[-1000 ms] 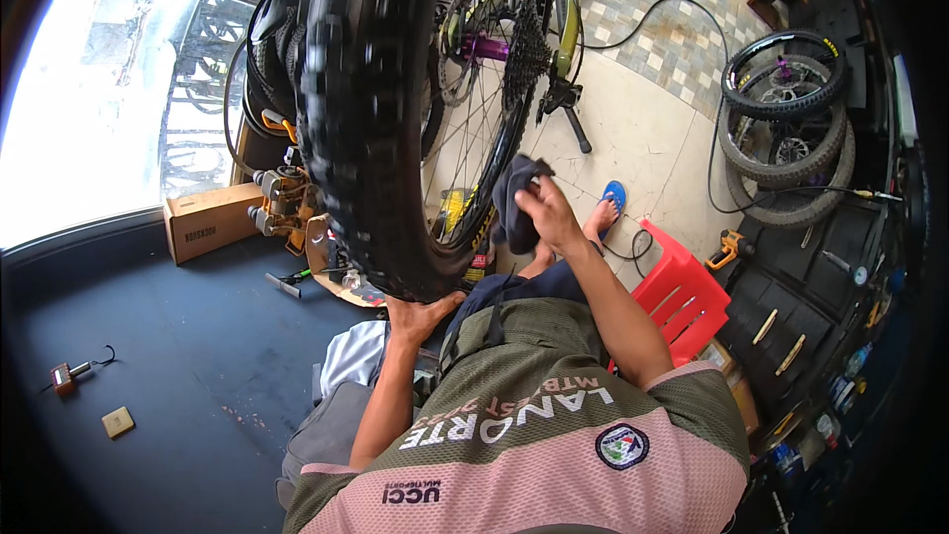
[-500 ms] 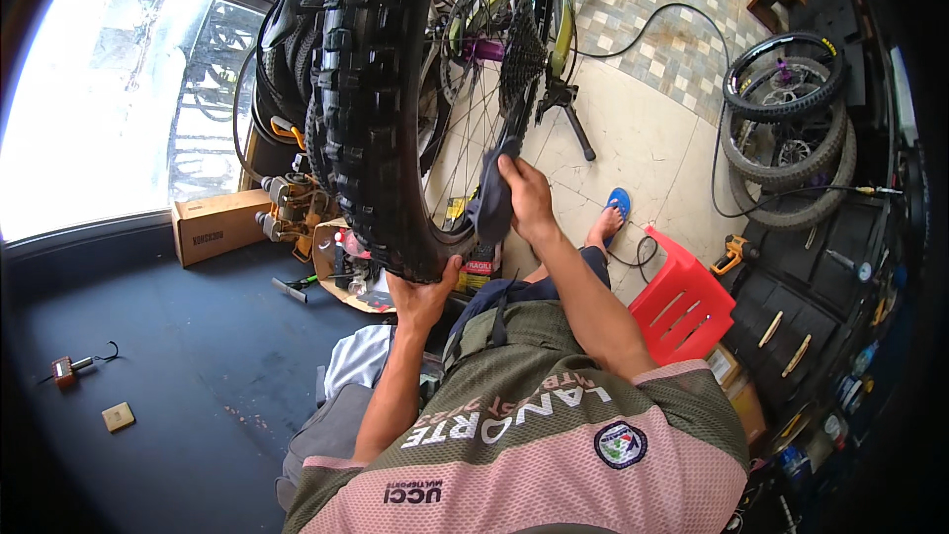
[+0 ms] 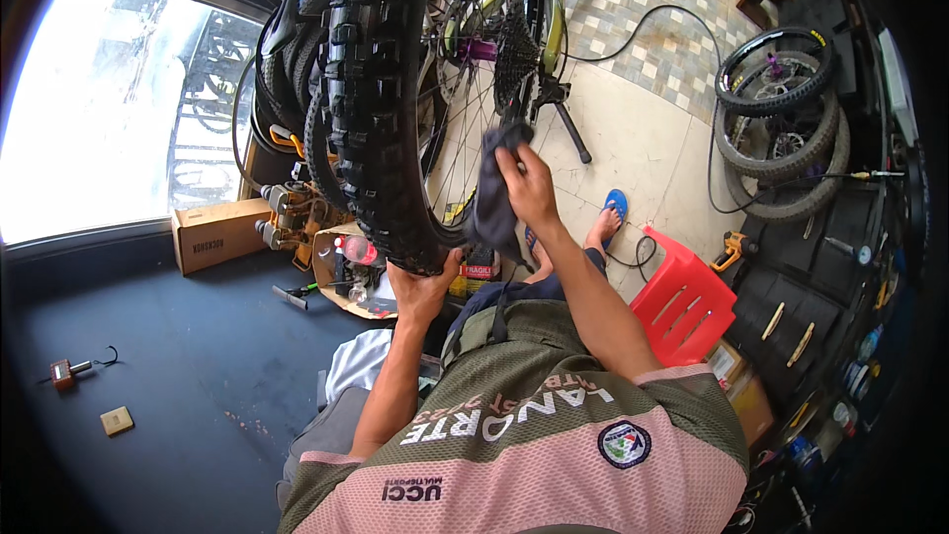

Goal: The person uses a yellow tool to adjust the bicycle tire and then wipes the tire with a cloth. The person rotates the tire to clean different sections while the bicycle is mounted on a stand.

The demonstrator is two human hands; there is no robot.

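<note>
A bicycle wheel with a thick, knobby black tire (image 3: 371,109) stands upright before me, still mounted in a yellow-green bike frame (image 3: 557,10). My left hand (image 3: 423,292) grips the bottom of the tire, thumb on the side near the rim. Pinched in my right hand (image 3: 527,183) is a dark grey cloth (image 3: 496,200), hanging beside the rim and spokes. Above the cloth sits a black cassette (image 3: 514,49), and a purple hub (image 3: 480,49) shows between the spokes. The palm side of my left hand is hidden under the tire.
Right of my legs stands a red plastic chair (image 3: 682,302). Spare wheels (image 3: 781,138) lean at the right, with a black hose (image 3: 712,49) trailing across the floor. At left are a cardboard box (image 3: 219,235), an open carton (image 3: 356,307) of bottles and a dark blue surface (image 3: 188,356).
My right hand has shifted slightly, and the cloth now hangs looser and more spread below its fingers. The left hand keeps its hold at the bottom of the tire.
</note>
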